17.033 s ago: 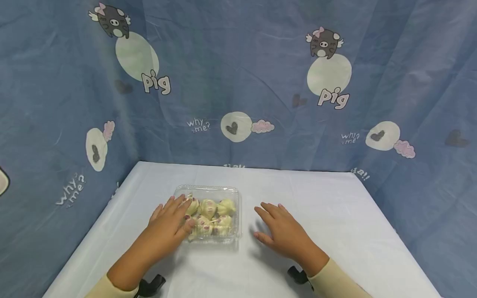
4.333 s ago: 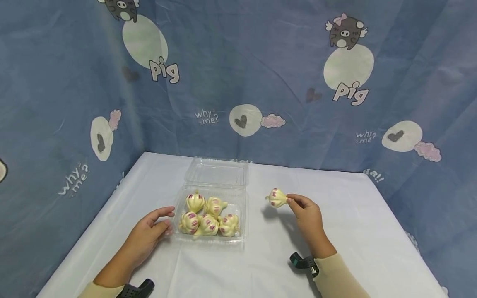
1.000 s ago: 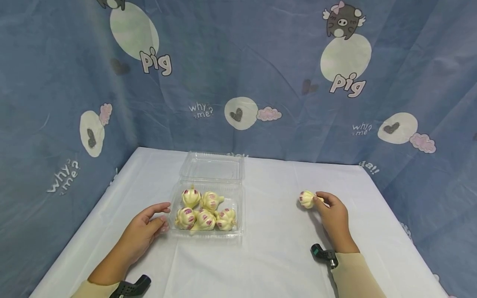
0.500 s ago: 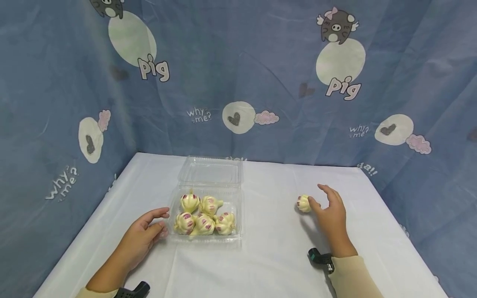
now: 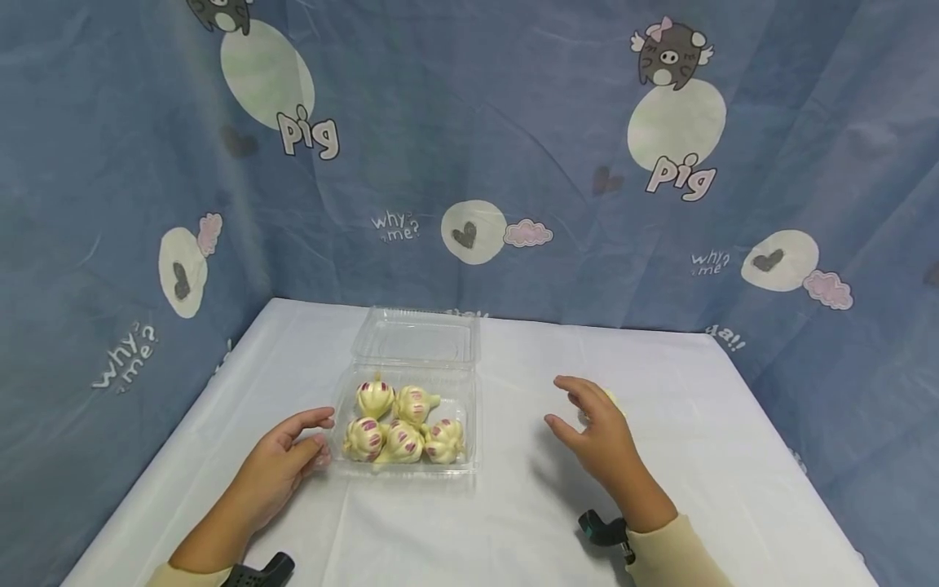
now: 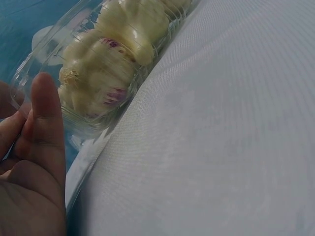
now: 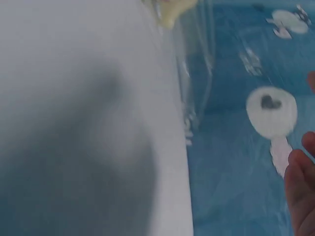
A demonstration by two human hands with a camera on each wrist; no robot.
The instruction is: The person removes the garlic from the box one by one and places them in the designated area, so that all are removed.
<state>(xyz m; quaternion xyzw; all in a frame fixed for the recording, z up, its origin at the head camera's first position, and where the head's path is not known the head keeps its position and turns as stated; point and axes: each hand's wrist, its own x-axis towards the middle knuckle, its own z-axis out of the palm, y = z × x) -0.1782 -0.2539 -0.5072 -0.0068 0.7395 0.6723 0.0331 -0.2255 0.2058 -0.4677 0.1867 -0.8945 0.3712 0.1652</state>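
A clear plastic box (image 5: pixel 469 412) stands with its hinged lid (image 5: pixel 418 336) folded back. Inside lie several garlic bulbs (image 5: pixel 403 441), pale yellow with purple streaks. My left hand (image 5: pixel 275 465) is at the box's left side; the left wrist view shows its thumb (image 6: pixel 47 113) and fingers pinching the plastic rim. One garlic bulb (image 5: pixel 612 398) lies on the table to the right, mostly hidden behind my right hand. That right hand (image 5: pixel 601 432) hovers over the table with fingers spread and relaxed, holding nothing.
A white cloth (image 5: pixel 513 522) covers the table. Blue printed fabric (image 5: pixel 411 147) rises behind it and along the sides. Each wrist carries a black camera mount, such as the right one (image 5: pixel 605 530).
The box was closed at first and is now open. My right hand carried one garlic bulb rightward, let go of it on the table, then moved back left. The left hand stays at the box.
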